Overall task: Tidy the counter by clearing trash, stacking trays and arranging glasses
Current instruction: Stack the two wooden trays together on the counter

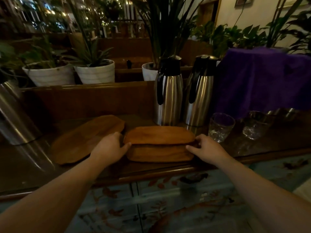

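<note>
A wooden tray [159,134] is held tilted above a second wooden tray [158,153] that lies flat near the counter's front edge. My left hand [109,147] grips the upper tray's left end and my right hand [207,149] grips its right end. A third wooden tray [87,140] lies flat to the left, beside my left hand. Two clear glasses [220,126] [255,124] stand upright on the counter to the right of the trays.
Two steel thermos jugs [169,93] [199,93] stand right behind the trays. A purple cloth [262,78] covers something at back right. A large steel urn [11,111] stands at left. White plant pots [96,73] sit on the ledge behind. The wooden counter edge [151,174] runs below.
</note>
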